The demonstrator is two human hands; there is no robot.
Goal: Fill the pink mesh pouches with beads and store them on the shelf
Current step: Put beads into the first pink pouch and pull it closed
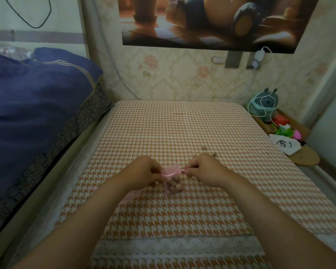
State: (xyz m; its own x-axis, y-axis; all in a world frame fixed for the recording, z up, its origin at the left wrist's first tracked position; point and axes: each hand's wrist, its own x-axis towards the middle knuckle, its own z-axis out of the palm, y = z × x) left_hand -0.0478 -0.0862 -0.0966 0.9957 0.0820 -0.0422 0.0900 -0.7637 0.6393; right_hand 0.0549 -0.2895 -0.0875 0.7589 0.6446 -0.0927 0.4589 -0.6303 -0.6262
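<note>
Sheer pink mesh pouch (172,183), soft and gathered at the neck, bulged with round brown beads (177,186). It sat over a woven orange-and-white houndstooth cloth (182,123) with a white lace border (173,245) nearer me than my hands. A navy quilt (37,98) was heaped far to the left, with floral wallpaper (182,78) ahead. My left hand (145,169) and right hand (204,169) were both curled, each pinching an end of the thin pink ribbon drawstring (171,173), the pouch between them. A few loose brown beads (207,149) lay just beyond my right hand, and a flat pink pouch (131,195) beside my left wrist.
</note>
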